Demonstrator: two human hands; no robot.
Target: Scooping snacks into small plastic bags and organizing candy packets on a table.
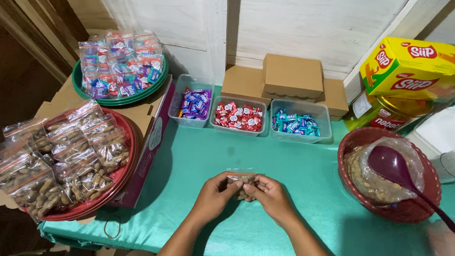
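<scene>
Both hands meet at centre front of the green tablecloth [287, 171]. Left hand [215, 193] and right hand [271, 194] each pinch one side of a small clear bag [241, 184] of peanuts, fingers closed on it. Bag sits between the hands, just above the cloth, upright, mouth toward the far wall; its long axis cannot be told, since the fingers cover most of it. Nothing lies between hands and bag. Beyond the hands, along the far edge, stand three clear tubs in a row: purple sweets [194, 104], red sweets [239, 116], blue sweets [296, 122]. Behind them, brown boxes [292, 76] stacked against the wall. Right of the hands, well apart: red basket [423, 208] with loose peanuts in plastic and a purple scoop [395, 167], handle pointing near-right. Behind it a jar [386, 114] under a yellow carton [419, 67]. Left of the hands: red tray [125, 175] heaped with filled peanut bags; farther back, green tray [117, 100] with bagged sweets.
</scene>
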